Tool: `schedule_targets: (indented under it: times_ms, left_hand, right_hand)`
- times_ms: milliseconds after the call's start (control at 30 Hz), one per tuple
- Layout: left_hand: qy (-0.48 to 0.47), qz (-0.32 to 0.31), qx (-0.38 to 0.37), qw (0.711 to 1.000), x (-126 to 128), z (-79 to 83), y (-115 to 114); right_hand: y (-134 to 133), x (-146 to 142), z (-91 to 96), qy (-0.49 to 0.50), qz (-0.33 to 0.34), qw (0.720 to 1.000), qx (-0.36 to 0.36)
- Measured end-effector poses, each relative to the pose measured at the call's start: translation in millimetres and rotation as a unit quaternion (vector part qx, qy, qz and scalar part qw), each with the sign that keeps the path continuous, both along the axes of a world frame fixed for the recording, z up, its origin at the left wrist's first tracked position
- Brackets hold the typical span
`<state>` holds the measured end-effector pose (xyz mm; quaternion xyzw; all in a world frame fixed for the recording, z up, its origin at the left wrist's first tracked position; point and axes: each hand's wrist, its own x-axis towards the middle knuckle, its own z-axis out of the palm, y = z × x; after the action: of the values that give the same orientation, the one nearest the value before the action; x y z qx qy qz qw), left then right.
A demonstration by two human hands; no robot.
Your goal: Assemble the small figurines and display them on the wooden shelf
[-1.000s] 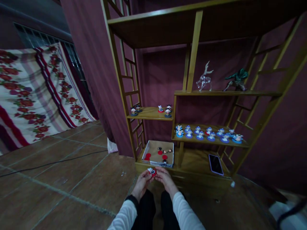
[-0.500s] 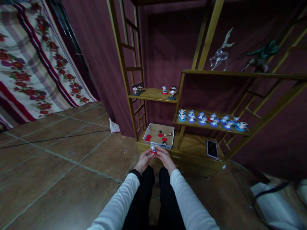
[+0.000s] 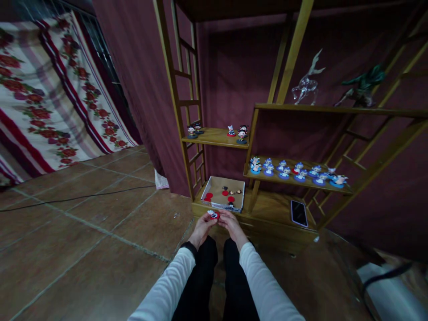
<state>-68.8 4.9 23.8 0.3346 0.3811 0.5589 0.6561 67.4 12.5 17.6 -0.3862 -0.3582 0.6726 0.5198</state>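
Between my hands, just in front of the shelf unit, is a small white figurine (image 3: 212, 214) on a red round base, tipped over toward the left. My left hand (image 3: 202, 228) has its fingers closed on the figurine's body. My right hand (image 3: 231, 223) pinches the red base from the other side. Right behind them stands an open cardboard box (image 3: 206, 204) holding red discs (image 3: 209, 195) and several small dark-haired figurine parts (image 3: 232, 192). A similar white figurine on a red base (image 3: 231, 131) stands on the small shelf above.
Dark-haired figurines (image 3: 191, 131) stand at both ends of the small shelf (image 3: 214, 137). Several blue-based figurines (image 3: 284, 172) line the right shelf, with a phone (image 3: 298, 213) below. A glass deer (image 3: 306, 84) and a green statue (image 3: 364, 87) stand higher. A cable (image 3: 83, 195) crosses the floor.
The figurine has gone from upright to tipped on its side, its base now facing right. Both hands still hold it. The view has shifted slightly.
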Motion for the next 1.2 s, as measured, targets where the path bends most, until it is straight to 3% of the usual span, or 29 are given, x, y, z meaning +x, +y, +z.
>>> schedule_targets:
  times_ms: [300,400,500,667,867,1000,1100,1200]
  left_hand:
    - [0.015,0.056,-0.005,0.998,-8.8,4.5,4.4]
    - [0.024,0.068,0.017,0.997,-12.1,15.7,10.1]
    - [0.045,0.088,0.046,0.994,-14.4,37.0,16.8]
    - [0.092,0.108,0.117,0.983,-15.9,97.2,30.7]
    - [0.147,0.12,0.265,0.945,-14.6,218.1,59.0]
    - [0.164,0.125,0.341,0.917,-6.0,288.6,108.0]
    - [0.188,0.105,0.343,0.914,4.5,317.0,155.9]
    - [0.267,0.123,0.316,0.902,13.2,327.1,196.6]
  right_hand:
    - [-3.8,3.0,1.8,0.015,-0.022,1.0,0.006]
    - [-3.3,4.3,2.5,0.009,-0.027,1.0,-0.006]
    - [-2.0,4.8,1.0,0.009,-0.04,0.999,-0.009]
    - [0.5,6.1,-3.1,0.01,-0.042,0.999,-0.03]
    - [-3.8,11.1,-0.2,0.007,-0.024,1.0,-0.015]
    - [5.7,14.4,-4.6,-0.007,-0.023,0.999,-0.038]
    - [18.6,17.6,-10.0,-0.035,-0.022,0.998,-0.045]
    - [25.6,21.4,-10.6,-0.087,-0.013,0.995,-0.041]
